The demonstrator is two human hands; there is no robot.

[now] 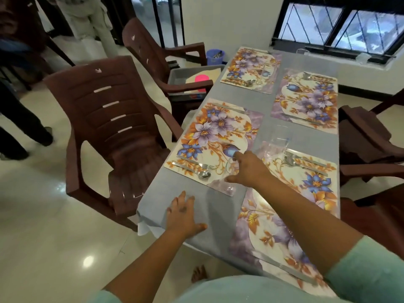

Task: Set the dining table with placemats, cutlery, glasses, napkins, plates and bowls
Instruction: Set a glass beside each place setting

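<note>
Four floral placemats lie on the grey-clothed table (223, 211), each with cutlery on it. My right hand (247, 169) grips a clear glass (231, 171) at the near right corner of the left placemat (216, 136), beside its fork and spoon (200, 169). A second clear glass (276, 142) stands at the far left corner of the near right placemat (284, 217), which carries a fork and spoon (299, 160) and a knife (284, 267). My left hand (183, 215) rests flat with spread fingers on the table's near left corner. Two more set placemats (251, 66) (306, 101) lie farther back.
Brown plastic chairs (113, 127) stand along the left side and others (367, 145) on the right. A grey tub (192, 77) with a pink item sits on the far left chair, a blue bucket (215, 55) behind it. People stand at the far left. A window is behind the table.
</note>
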